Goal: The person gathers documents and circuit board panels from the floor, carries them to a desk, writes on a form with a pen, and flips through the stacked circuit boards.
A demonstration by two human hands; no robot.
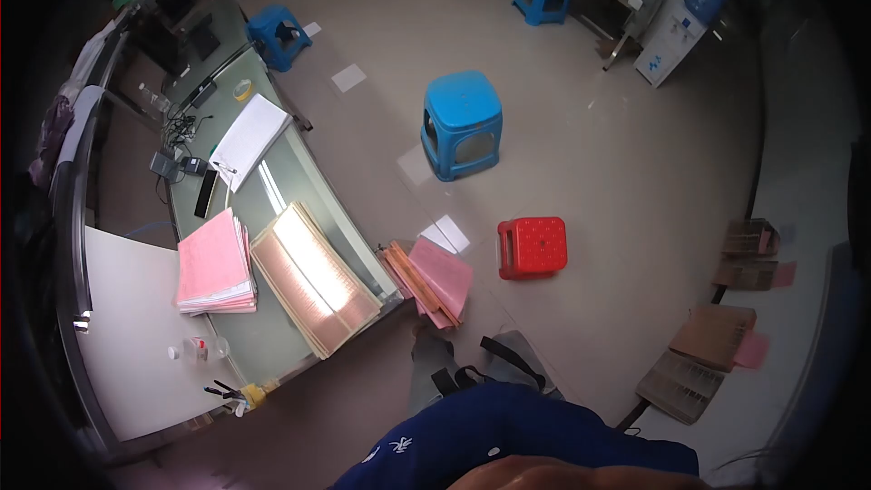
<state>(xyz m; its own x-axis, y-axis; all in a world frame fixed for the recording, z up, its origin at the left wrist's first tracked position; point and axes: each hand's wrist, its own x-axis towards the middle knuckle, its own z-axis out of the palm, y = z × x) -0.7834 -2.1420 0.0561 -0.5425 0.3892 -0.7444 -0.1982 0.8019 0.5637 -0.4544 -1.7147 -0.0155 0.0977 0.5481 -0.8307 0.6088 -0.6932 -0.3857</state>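
Note:
Neither of my hands shows in the head view. Along the bottom edge lies a blurred strip of bare skin [581, 474]; which part of the body it is, I cannot tell. Below me are my dark blue top [508, 417] and grey trousers [522, 358] with black straps. Closest in front, a stack of shiny copper-coloured panels [313, 277] rests on the glass-topped table [281, 345]. Left of it sits a pile of pink and white sheets [216, 265]. Beside the table's edge, more panels with a pink sheet [440, 277] lean or lie at a slant.
A red stool [535, 247] and a blue stool [463, 122] stand on the floor ahead. White papers [252, 141], cables and a bottle [201, 348] are on the table. Brown panels [712, 336] lie on a right-hand ledge. A water dispenser [676, 36] stands far right.

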